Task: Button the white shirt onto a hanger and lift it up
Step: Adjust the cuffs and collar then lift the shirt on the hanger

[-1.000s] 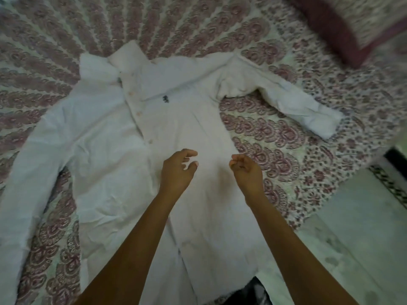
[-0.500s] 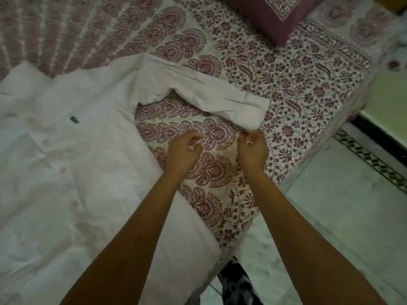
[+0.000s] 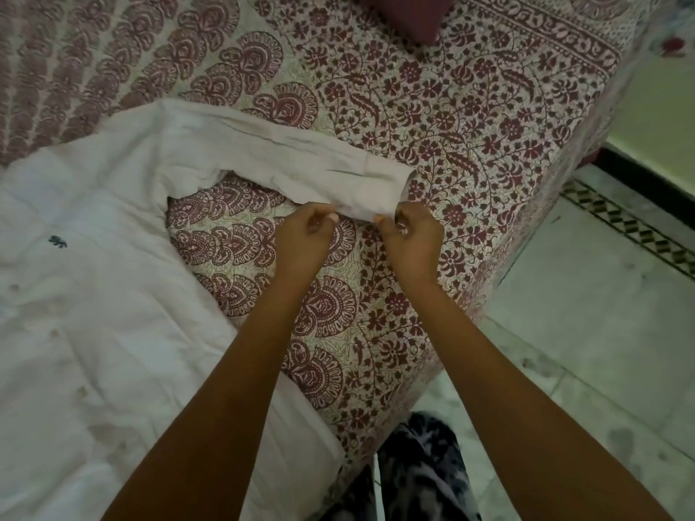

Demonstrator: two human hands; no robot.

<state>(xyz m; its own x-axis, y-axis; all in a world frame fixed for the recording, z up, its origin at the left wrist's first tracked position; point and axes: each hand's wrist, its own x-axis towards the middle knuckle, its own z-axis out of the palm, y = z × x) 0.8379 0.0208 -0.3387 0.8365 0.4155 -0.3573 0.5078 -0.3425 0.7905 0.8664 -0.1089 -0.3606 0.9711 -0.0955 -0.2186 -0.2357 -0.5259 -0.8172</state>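
White shirt [image 3: 94, 314], dark logo [image 3: 57, 241]; cuff [image 3: 376, 193] between left hand [image 3: 301, 242], right hand [image 3: 413, 242]

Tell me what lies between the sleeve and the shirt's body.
Only bare patterned bedspread shows between the sleeve and the shirt's body, in the head view.

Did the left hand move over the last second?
Yes. The left hand left the shirt front by the logo and went right to the sleeve cuff.
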